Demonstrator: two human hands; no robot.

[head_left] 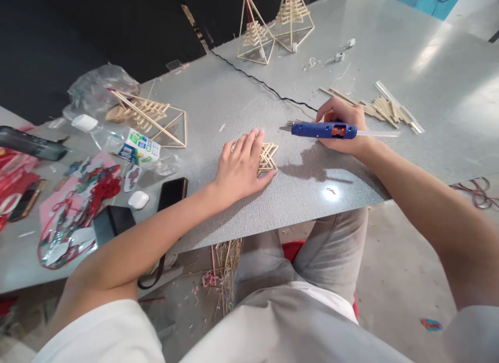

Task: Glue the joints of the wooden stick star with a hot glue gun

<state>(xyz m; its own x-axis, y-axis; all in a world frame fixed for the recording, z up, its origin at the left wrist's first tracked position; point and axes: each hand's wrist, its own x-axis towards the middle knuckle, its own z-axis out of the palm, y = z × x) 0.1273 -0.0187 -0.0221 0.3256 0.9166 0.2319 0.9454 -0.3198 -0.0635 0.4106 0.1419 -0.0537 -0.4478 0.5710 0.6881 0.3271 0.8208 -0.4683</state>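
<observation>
My right hand is closed around a blue hot glue gun, its nozzle pointing left above the table. A clear glue stick sticks out of its back end. My left hand lies over a small layered piece of wooden sticks, fingers stretched out and the thumb along its near edge. The left part of that piece is hidden under the palm. Beyond my right hand is a pile of short wooden sticks.
Two stick pyramids stand at the back; another stick frame leans at left, near a plastic bottle. A black cord crosses the table. Phones, a white case and red trimmings lie at left.
</observation>
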